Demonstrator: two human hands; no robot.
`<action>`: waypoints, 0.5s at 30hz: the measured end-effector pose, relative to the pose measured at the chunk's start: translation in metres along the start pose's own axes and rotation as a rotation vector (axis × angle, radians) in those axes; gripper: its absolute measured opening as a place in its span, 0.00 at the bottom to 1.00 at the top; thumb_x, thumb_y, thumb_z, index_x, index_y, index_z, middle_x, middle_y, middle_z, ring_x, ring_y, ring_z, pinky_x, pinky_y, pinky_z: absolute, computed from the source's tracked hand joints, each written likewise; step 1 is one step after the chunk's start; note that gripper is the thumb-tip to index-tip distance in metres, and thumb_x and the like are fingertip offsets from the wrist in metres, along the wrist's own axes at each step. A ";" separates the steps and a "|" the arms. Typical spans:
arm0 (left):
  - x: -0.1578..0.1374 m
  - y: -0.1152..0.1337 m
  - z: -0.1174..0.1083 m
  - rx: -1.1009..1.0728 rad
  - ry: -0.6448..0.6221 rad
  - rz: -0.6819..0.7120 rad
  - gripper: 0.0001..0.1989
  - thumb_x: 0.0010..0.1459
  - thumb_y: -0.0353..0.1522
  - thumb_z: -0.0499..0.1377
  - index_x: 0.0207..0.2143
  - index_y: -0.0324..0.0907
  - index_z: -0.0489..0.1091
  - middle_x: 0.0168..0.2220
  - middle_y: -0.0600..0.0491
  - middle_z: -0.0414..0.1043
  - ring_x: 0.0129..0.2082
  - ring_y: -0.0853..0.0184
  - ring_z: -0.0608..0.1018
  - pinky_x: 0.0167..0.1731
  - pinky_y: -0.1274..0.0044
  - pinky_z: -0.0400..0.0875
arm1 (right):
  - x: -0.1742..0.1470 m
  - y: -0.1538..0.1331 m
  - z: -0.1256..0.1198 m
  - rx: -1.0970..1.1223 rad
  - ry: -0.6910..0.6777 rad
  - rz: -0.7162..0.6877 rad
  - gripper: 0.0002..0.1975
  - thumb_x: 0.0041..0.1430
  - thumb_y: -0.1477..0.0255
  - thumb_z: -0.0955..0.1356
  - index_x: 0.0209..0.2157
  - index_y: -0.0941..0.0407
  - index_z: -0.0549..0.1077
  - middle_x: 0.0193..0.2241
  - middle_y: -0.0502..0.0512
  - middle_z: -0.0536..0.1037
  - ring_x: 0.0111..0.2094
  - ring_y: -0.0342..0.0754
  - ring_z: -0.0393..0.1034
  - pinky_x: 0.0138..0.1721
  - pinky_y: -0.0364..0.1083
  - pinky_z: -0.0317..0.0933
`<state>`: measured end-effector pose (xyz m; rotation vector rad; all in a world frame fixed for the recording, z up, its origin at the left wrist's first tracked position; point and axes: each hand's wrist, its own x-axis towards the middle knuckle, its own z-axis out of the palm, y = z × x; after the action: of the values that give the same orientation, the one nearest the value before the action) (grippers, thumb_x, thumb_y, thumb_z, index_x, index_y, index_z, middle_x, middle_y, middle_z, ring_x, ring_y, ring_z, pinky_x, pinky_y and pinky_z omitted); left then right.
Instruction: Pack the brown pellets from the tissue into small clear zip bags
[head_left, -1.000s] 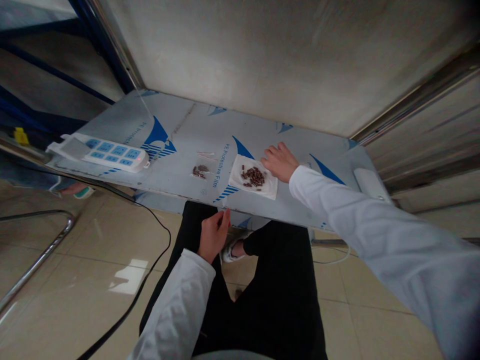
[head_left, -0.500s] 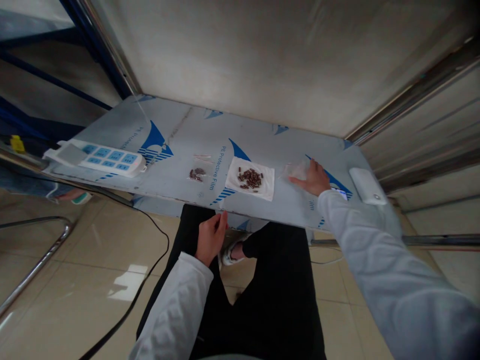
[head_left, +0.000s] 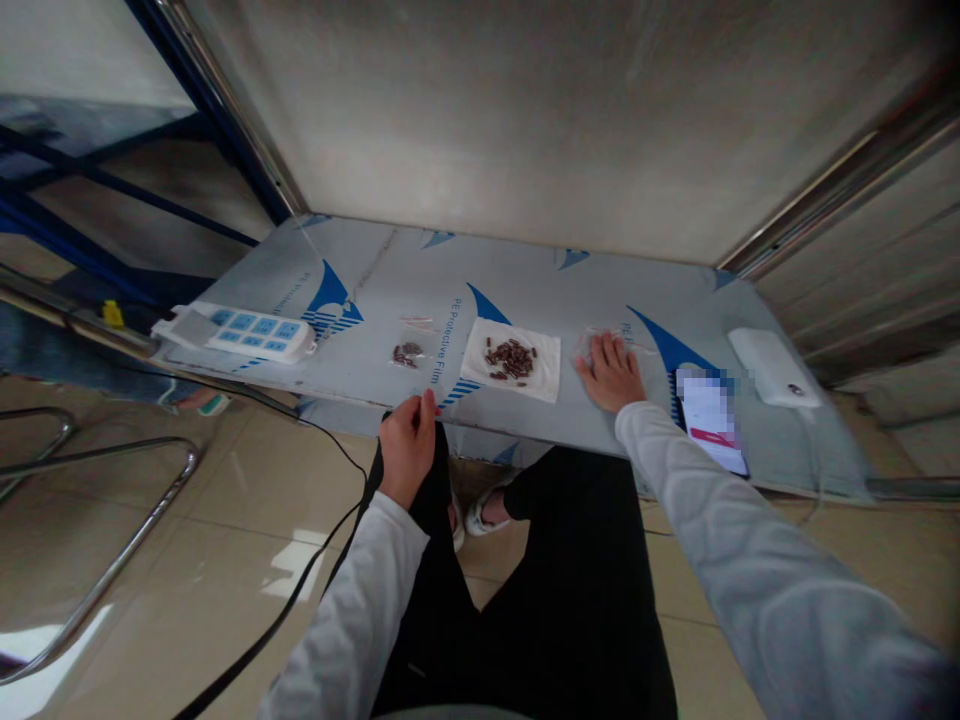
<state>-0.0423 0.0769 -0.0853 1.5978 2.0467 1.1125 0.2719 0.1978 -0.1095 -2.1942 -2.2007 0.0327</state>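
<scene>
My right hand (head_left: 611, 373) lies on clear plastic bags (head_left: 583, 348) at the right of the white sheet, palm down with its fingers spread. On that sheet (head_left: 547, 385), in the middle of the table, rests a loose heap of small dark brown capsules (head_left: 510, 360). At the table's front edge is my left hand (head_left: 407, 445), its fingers curled in and the thumb against them; I see nothing in it. A small clear zip bag (head_left: 415, 343) with several brown capsules in its lower part lies just beyond this hand.
On the left of the film-covered table (head_left: 390, 270) lies a white power strip (head_left: 262, 335) with blue sockets. To the right are a lit phone (head_left: 709, 420) and a white box-like device (head_left: 772, 367) with a cable. A black cable (head_left: 300, 560) hangs by the left.
My right hand has shifted left and settled flatter on the plastic bags, and the phone has come into fuller view. The camera view has shifted somewhat. My left hand stays near the edge.
</scene>
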 end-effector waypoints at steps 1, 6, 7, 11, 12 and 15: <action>0.012 -0.003 0.000 0.044 0.040 0.030 0.18 0.63 0.40 0.48 0.28 0.40 0.71 0.25 0.52 0.72 0.27 0.68 0.73 0.31 0.78 0.63 | 0.001 0.000 0.000 0.010 0.007 0.007 0.34 0.65 0.57 0.48 0.65 0.65 0.47 0.66 0.65 0.44 0.66 0.60 0.37 0.63 0.60 0.38; 0.064 -0.019 0.011 0.313 0.146 0.065 0.16 0.59 0.39 0.54 0.44 0.39 0.72 0.45 0.43 0.74 0.48 0.56 0.71 0.47 0.68 0.63 | 0.004 -0.004 -0.005 0.104 0.022 0.076 0.31 0.66 0.60 0.46 0.64 0.62 0.49 0.66 0.63 0.47 0.65 0.62 0.40 0.61 0.63 0.40; 0.071 -0.021 0.014 0.364 0.137 0.036 0.18 0.58 0.40 0.54 0.46 0.39 0.71 0.49 0.42 0.72 0.51 0.54 0.69 0.49 0.66 0.62 | 0.004 -0.005 -0.007 0.116 0.025 0.085 0.31 0.66 0.60 0.47 0.65 0.62 0.47 0.66 0.63 0.48 0.65 0.63 0.41 0.61 0.65 0.39; 0.081 -0.025 0.022 0.508 0.055 -0.024 0.22 0.58 0.40 0.55 0.52 0.40 0.68 0.55 0.42 0.66 0.55 0.51 0.65 0.51 0.62 0.58 | -0.002 -0.007 -0.015 0.126 0.060 0.074 0.31 0.65 0.59 0.49 0.66 0.58 0.44 0.66 0.61 0.46 0.66 0.65 0.36 0.59 0.71 0.35; 0.081 -0.025 0.023 0.524 0.043 -0.023 0.21 0.58 0.39 0.54 0.52 0.41 0.68 0.56 0.43 0.66 0.55 0.51 0.65 0.51 0.62 0.58 | -0.004 -0.007 -0.017 0.122 0.083 0.065 0.31 0.65 0.58 0.49 0.66 0.57 0.44 0.67 0.60 0.44 0.66 0.65 0.34 0.59 0.71 0.34; 0.078 -0.026 0.023 0.529 0.061 -0.017 0.18 0.60 0.38 0.52 0.50 0.44 0.70 0.57 0.46 0.66 0.54 0.52 0.65 0.51 0.61 0.57 | -0.009 -0.006 -0.021 0.115 0.153 0.042 0.32 0.65 0.57 0.50 0.66 0.56 0.44 0.67 0.58 0.39 0.66 0.63 0.32 0.59 0.70 0.33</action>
<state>-0.0696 0.1554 -0.1031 1.7800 2.5370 0.6449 0.2669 0.1884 -0.0887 -2.1070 -2.0204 -0.0074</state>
